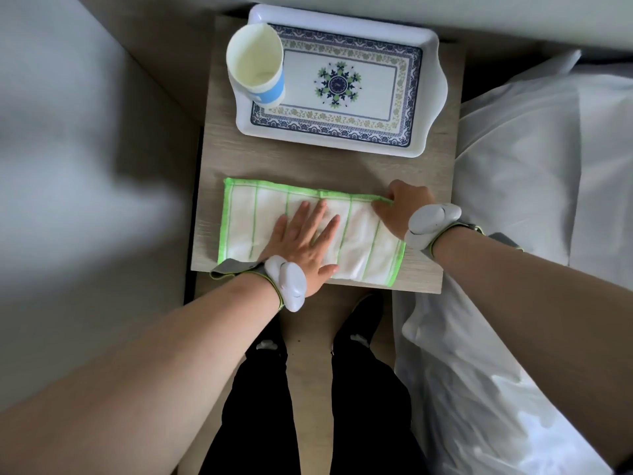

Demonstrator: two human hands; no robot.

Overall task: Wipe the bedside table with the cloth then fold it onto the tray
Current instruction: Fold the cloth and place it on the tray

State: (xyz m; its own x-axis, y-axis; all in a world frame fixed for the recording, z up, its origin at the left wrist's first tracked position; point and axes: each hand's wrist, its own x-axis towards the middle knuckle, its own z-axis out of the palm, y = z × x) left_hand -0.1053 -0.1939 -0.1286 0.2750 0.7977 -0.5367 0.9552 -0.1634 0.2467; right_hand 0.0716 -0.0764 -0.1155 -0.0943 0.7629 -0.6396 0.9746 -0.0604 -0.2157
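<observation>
Two hands are on the cloth, which lies folded into a long rectangle on the near half of the bedside table, its green-edged long side running left to right. The left hand rests flat on the middle of the cloth with its fingers straight and spread, pressing it down. The right hand sits at the cloth's far right corner with its fingers curled, and it appears to pinch the green hem there, though the fingertips themselves are partly hidden. Each wrist carries a white band device. The tray, white with a blue patterned border, stands on the far half of the table, well apart from the cloth, with bare wood between them. A paper cup stands in the tray's left end, leaving the patterned middle and right of the tray free. Judging by how things lie, the wiping looks finished or close to it, since the cloth is already doubled and being smoothed rather than swept about; whether the tabletop is in fact clean cannot be told. The folding seems partway done: the cloth is still too long and likely wants at least one more fold across its length. After that it still has to be lifted onto the tray, beside the cup.
</observation>
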